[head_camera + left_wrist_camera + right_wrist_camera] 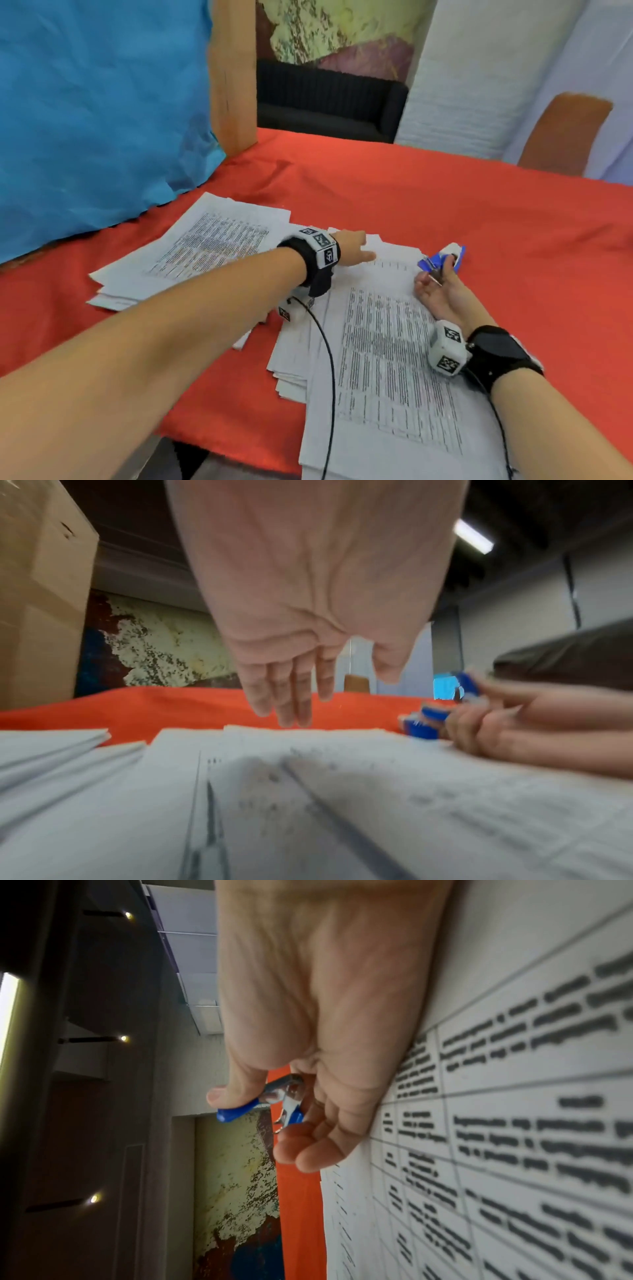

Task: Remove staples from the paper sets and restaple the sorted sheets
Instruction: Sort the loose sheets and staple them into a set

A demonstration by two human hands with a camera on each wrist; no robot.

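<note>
1. Right hand lies on its side at the top right corner of the front paper set, palm turned left. Thumb and fingers pinch a blue staple remover with metal claws; the wrist view shows the thumb on one blue pad and the fingers behind the other.
2. Left hand hangs just over the top edge of the same set, fingers straight and pointing down, holding nothing. Fingertips sit at the far paper edge; contact unclear.
3. Blue-and-white object, probably a stapler, sits on the red tablecloth just past the right hand's fingers, too blurred to confirm.
4. Second paper pile lies to the left, fanned, and runs under the left forearm; its far corner is near the blue sheet hanging at the table's left.
5. More loose sheets stick out from under the front set on its left side, edges ragged.
6. The front set overhangs the near table edge.
7. Open cloth lies right of and beyond the hands, up to the far table edge; a wooden post stands at the far left.
</note>
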